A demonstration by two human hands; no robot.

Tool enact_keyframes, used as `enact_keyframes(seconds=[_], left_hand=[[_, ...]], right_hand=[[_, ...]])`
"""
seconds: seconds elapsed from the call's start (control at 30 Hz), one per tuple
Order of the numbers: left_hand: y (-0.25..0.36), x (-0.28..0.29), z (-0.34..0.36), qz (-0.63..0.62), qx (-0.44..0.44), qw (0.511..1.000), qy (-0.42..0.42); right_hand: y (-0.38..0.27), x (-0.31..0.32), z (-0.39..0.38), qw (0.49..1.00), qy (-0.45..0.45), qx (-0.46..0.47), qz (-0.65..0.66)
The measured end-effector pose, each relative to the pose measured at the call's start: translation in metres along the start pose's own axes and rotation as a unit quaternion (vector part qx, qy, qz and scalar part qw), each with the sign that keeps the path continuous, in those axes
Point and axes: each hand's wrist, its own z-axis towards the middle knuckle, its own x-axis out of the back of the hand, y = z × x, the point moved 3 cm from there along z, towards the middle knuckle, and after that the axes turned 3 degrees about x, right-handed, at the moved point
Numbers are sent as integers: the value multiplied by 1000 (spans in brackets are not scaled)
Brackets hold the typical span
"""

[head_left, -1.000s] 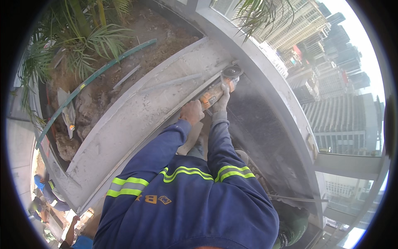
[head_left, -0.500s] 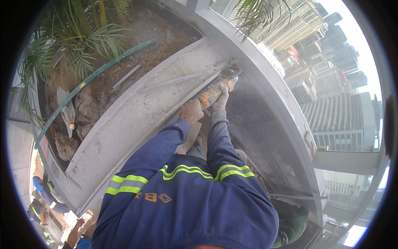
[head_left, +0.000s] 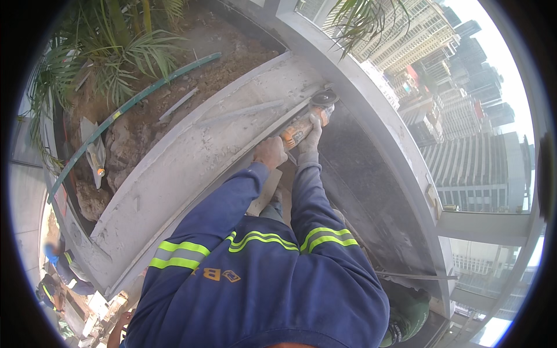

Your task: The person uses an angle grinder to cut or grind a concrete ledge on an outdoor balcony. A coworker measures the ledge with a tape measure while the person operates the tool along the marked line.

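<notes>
Fingers (head_left: 281, 152) of two hands (head_left: 268, 153) (head_left: 311, 139) grip one grinder (head_left: 298, 130) with one disc (head_left: 325, 97).

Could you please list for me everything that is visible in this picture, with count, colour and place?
Angle grinder: one, orange and dusty grey, centre
Disc: one, dark, at the grinder's far end
Concrete ledge: one, pale grey, left of centre
Long bar: one, green with yellow mark, upper left
Flat tool: one, pale with orange end, left
Soil: one bed, brown, upper left
Palm fronds: several, green, top
Buildings: many, beige and grey, right
Co-workers: at least two, partly blue-clad, lower left
Person: one, dark green clothing, lower right
Jacket: one, navy with yellow-green bands, bottom centre
Left hand: one, navy sleeve, on grinder's rear
Right hand: one, greyish (glove or dust unclear), nearer the disc
</notes>
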Motion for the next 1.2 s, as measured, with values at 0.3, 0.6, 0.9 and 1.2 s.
enact_keyframes(seconds=[0.3, 0.6, 0.9, 1.2], left_hand=[[-7, 0, -2, 7, 2, 1000, 0], [-7, -2, -5, -1, -6, 1000, 12], [6, -7, -5, -18, -41, 998, 46], [15, 4, -2, -19, -54, 997, 56]], right_hand=[[5, -3, -5, 1000, 5, -1, 15], [3, 0, -5, 1000, 1, 2, -9], [-16, -9, -14, 1000, 0, 4, 9], [-21, -8, -10, 999, -21, 31, 4]])
